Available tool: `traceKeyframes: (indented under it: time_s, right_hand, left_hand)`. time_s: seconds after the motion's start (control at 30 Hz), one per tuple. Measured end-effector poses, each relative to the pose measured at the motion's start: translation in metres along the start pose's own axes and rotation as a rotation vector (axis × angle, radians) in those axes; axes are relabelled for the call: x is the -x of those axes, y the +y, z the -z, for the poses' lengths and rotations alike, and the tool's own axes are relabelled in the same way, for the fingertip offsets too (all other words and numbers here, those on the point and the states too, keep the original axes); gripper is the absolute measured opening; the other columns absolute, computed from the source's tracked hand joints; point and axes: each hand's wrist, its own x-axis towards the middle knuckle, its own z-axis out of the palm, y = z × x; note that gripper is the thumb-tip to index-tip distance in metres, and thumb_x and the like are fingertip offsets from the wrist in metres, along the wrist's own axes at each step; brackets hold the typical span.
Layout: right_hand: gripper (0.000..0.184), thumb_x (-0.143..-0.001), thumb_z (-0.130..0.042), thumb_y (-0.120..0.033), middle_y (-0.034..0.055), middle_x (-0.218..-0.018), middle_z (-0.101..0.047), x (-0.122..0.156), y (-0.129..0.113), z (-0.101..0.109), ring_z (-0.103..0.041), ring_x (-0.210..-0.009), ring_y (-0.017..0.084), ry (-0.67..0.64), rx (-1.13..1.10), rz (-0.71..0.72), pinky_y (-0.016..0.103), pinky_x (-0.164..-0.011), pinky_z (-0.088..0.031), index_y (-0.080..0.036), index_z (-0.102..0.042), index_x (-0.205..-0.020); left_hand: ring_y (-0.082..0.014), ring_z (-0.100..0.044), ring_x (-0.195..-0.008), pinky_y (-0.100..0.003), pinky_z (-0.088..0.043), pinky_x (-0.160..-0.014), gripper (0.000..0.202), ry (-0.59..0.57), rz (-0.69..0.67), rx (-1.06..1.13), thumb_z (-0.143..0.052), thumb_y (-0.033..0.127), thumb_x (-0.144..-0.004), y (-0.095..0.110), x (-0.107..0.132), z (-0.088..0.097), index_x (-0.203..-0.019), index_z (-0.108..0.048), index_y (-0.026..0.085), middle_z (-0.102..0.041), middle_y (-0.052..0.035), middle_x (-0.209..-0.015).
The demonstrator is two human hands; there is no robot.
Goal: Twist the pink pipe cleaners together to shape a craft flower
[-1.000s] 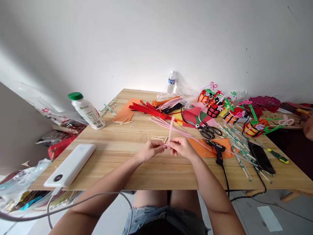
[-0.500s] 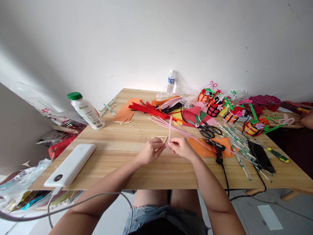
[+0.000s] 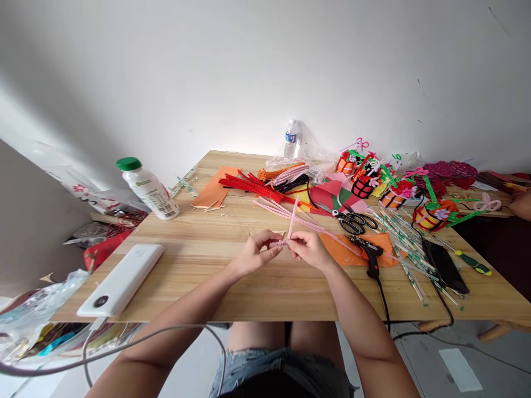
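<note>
A pink pipe cleaner (image 3: 293, 216) stands up from between my fingers, and its lower part runs in a tight coil from one hand to the other. My left hand (image 3: 255, 254) pinches the coiled end. With thumb and fingertips, my right hand (image 3: 309, 250) grips the spot where the straight part rises. Both hands are just above the table. Several loose pink pipe cleaners (image 3: 274, 208) lie beyond them, beside a red bundle of pipe cleaners (image 3: 253, 185). Whether a thin core runs inside the coil is hidden.
Black scissors (image 3: 352, 221), a hot glue gun (image 3: 370, 255) on orange paper, wrapped straws (image 3: 409, 254) and a phone (image 3: 443, 265) lie to the right. Small decorated baskets (image 3: 394, 196) stand behind. At left are a white power bank (image 3: 122, 279) and a bottle (image 3: 149, 190). Another person's hand (image 3: 520, 205) shows far right.
The upright pink pipe cleaner now tilts right. My hands have parted slightly, and the coil between them shows more clearly. The view has shifted a little.
</note>
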Motion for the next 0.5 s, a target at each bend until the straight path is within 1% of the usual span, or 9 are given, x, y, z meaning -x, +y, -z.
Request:
traceKeyframes:
  time_s: [0.07,0.1,0.13,0.17,0.2,0.27,0.37,0.5]
  right_hand:
    - [0.023,-0.078,-0.061,-0.038,-0.0019,-0.054,-0.055,0.000,0.000,-0.001,-0.049,-0.046,0.009,0.027,0.022,0.041,0.019,-0.042,-0.038,-0.016,-0.065,-0.077]
    - [0.024,-0.078,-0.062,-0.039,-0.0014,-0.055,-0.055,0.001,0.000,-0.001,-0.050,-0.047,0.009,0.027,0.034,0.045,0.019,-0.042,-0.039,-0.016,-0.065,-0.077]
    - [0.025,-0.078,-0.062,-0.040,-0.0010,-0.056,-0.056,0.001,0.000,-0.001,-0.050,-0.048,0.009,0.018,0.045,0.039,0.019,-0.042,-0.038,-0.015,-0.066,-0.078]
    - [0.027,-0.079,-0.061,-0.041,-0.0005,-0.057,-0.057,0.001,0.000,-0.001,-0.050,-0.048,0.010,0.008,0.051,0.026,0.019,-0.041,-0.038,-0.015,-0.067,-0.080]
    - [0.028,-0.079,-0.061,-0.042,0.0000,-0.059,-0.058,0.001,0.000,0.000,-0.050,-0.048,0.010,0.000,0.052,0.010,0.019,-0.040,-0.037,-0.015,-0.068,-0.083]
    - [0.031,-0.081,-0.059,-0.043,0.0006,-0.060,-0.059,0.000,0.001,0.001,-0.051,-0.048,0.010,-0.005,0.060,-0.014,0.019,-0.039,-0.037,-0.014,-0.068,-0.084]
    - [0.028,-0.082,-0.057,-0.041,0.0010,-0.060,-0.059,0.000,0.003,0.002,-0.053,-0.048,0.010,0.011,0.102,-0.009,0.019,-0.040,-0.038,-0.015,-0.067,-0.077]
    - [0.025,-0.081,-0.057,-0.037,-0.0011,-0.053,-0.057,0.000,0.002,0.002,-0.051,-0.044,0.009,-0.018,0.113,-0.019,0.019,-0.040,-0.037,-0.016,-0.061,-0.067]
  left_hand:
    - [-0.0135,-0.054,-0.065,-0.027,-0.046,-0.062,0.044,-0.110,0.204,0.138,-0.055,0.053,-0.084,0.002,-0.001,0.002,-0.086,-0.067,0.011,-0.061,-0.0058,-0.072]
    - [-0.0125,-0.052,-0.061,-0.026,-0.045,-0.059,0.047,-0.147,0.270,0.172,-0.054,0.056,-0.083,0.003,-0.001,0.003,-0.080,-0.066,0.011,-0.059,-0.0040,-0.067]
    - [-0.0116,-0.050,-0.058,-0.025,-0.043,-0.057,0.048,-0.164,0.303,0.169,-0.054,0.058,-0.083,0.004,-0.001,0.003,-0.074,-0.065,0.011,-0.056,-0.0023,-0.062]
    - [-0.0109,-0.048,-0.057,-0.024,-0.041,-0.055,0.049,-0.155,0.297,0.133,-0.054,0.058,-0.082,0.004,-0.002,0.003,-0.069,-0.063,0.012,-0.054,-0.0011,-0.059]
    - [-0.0106,-0.046,-0.057,-0.023,-0.039,-0.055,0.048,-0.131,0.255,0.072,-0.055,0.056,-0.082,0.004,-0.002,0.003,-0.065,-0.062,0.012,-0.052,-0.0006,-0.058]
    - [-0.0112,-0.046,-0.059,-0.024,-0.039,-0.057,0.045,-0.075,0.103,-0.074,-0.053,0.050,-0.086,0.004,-0.001,0.001,-0.064,-0.063,0.013,-0.052,-0.0013,-0.059]
    - [-0.0131,-0.050,-0.063,-0.026,-0.041,-0.061,0.037,-0.001,-0.138,-0.242,-0.049,0.039,-0.092,0.001,0.000,-0.001,-0.072,-0.068,0.015,-0.057,-0.0045,-0.064]
    - [-0.0156,-0.055,-0.068,-0.028,-0.044,-0.065,0.028,0.041,-0.347,-0.404,-0.048,0.028,-0.093,-0.007,0.001,-0.002,-0.082,-0.070,0.016,-0.062,-0.0078,-0.071]
